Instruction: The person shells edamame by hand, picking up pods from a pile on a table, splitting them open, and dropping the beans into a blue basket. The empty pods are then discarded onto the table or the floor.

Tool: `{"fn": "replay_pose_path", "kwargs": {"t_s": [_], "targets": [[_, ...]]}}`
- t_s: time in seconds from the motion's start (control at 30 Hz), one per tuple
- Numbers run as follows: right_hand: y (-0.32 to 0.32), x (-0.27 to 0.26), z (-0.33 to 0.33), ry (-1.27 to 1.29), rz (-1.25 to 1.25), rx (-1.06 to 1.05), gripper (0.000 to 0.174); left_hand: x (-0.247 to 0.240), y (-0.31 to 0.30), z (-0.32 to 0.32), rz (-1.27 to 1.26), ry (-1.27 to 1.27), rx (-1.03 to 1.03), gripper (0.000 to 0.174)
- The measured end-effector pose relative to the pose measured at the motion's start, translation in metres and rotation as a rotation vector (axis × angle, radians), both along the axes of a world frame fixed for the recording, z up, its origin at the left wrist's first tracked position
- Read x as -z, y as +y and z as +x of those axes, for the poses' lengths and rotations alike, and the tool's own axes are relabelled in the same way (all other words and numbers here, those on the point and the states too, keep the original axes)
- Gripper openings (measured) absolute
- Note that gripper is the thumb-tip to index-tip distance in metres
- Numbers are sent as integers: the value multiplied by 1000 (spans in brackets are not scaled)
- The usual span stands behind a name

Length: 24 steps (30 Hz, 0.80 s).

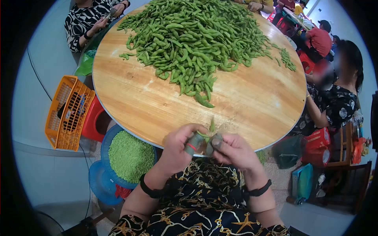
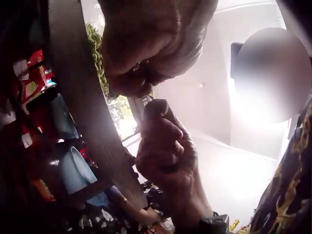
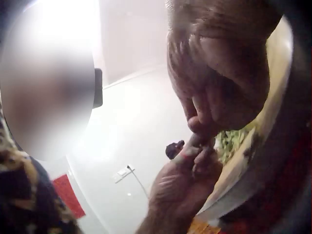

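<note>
Both hands meet over the near edge of the round wooden table. My left hand [image 1: 177, 147] pinches a green soybean pod [image 1: 203, 135] between thumb and fingers. Grey wrapping with a red band [image 1: 191, 146] covers one of its fingers. Close against it, my right hand [image 1: 239, 151] has its fingers curled in at the pod's other side, its thumb tip dark grey. Another green pod piece [image 1: 212, 125] shows just beyond the fingertips. In the left wrist view the right hand [image 2: 168, 151] faces the left one; the pod is hidden there by the fingers.
A large heap of soybean pods [image 1: 193, 39] covers the far half of the table [image 1: 130, 94]. At lower left stands a blue basin [image 1: 104, 147] of shelled beans [image 1: 131, 155], near a red stool [image 1: 93, 120] and an orange crate [image 1: 63, 114]. People sit around the table.
</note>
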State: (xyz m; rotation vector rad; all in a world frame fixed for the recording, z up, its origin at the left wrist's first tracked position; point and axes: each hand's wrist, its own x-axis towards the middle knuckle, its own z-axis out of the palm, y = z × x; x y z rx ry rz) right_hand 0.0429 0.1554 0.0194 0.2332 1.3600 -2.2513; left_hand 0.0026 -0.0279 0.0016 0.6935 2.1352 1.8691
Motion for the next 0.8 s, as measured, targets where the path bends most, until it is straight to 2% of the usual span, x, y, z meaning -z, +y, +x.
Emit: {"fn": "replay_pose_path", "kwargs": {"t_s": [0.07, 0.1, 0.17, 0.2, 0.23, 0.27, 0.3, 0.33, 0.37, 0.43, 0.5, 0.57, 0.6, 0.63, 0.67, 0.7, 0.77, 0.8], "targets": [[4, 0, -24, 636, 1009, 114, 16, -5, 1, 1, 73, -167, -7, 34], [-2, -11, -36, 712, 1162, 249, 19, -12, 3, 5, 68, -170, -4, 34], [-5, -5, -57, 756, 1420, 220, 17, -20, 5, 12, -149, -88, 291, 39], [-7, -2, -61, 748, 1417, 216, 17, -19, 5, 13, -178, 51, 361, 40], [-9, 1, -65, 715, 1540, 144, 17, -19, 4, 12, -179, 43, 363, 40], [-10, 3, -66, 683, 1663, 70, 18, -19, 3, 8, -265, 198, 227, 38], [-9, 4, -64, 682, 1661, 64, 18, -20, 3, 4, -351, 352, 87, 37], [-5, 4, -60, 738, 1551, 57, 18, -23, 4, 2, -389, 299, -21, 33], [-2, 5, -55, 788, 1439, 51, 19, -23, 6, -2, -393, 292, -24, 33], [-3, -8, -43, 736, 1403, 23, 20, -18, 10, -11, -375, 695, -190, 32], [-4, -22, -30, 658, 1251, -89, 22, -11, 10, -15, -391, 787, -149, 31], [-1, -15, -24, 666, 1199, -79, 20, -17, 9, -12, -425, 557, -58, 21], [-1, -11, -22, 611, 926, 71, 17, -16, 8, -14, -429, 556, -54, 21], [-2, -8, -20, 548, 650, 212, 16, -12, 7, -17, -172, 62, -37, 17], [0, -13, -17, 441, 569, 148, 16, -9, 6, -19, 92, -428, -24, 13], [-1, -16, -14, 443, 562, 147, 16, -4, 6, -19, 86, -426, -27, 13], [-3, -16, -7, 243, 248, -26, 19, 2, 7, -17, 580, -555, 26, 12], [-5, -11, -5, 342, 273, -72, 23, 1, 11, -13, 603, -575, -26, 8]]}}
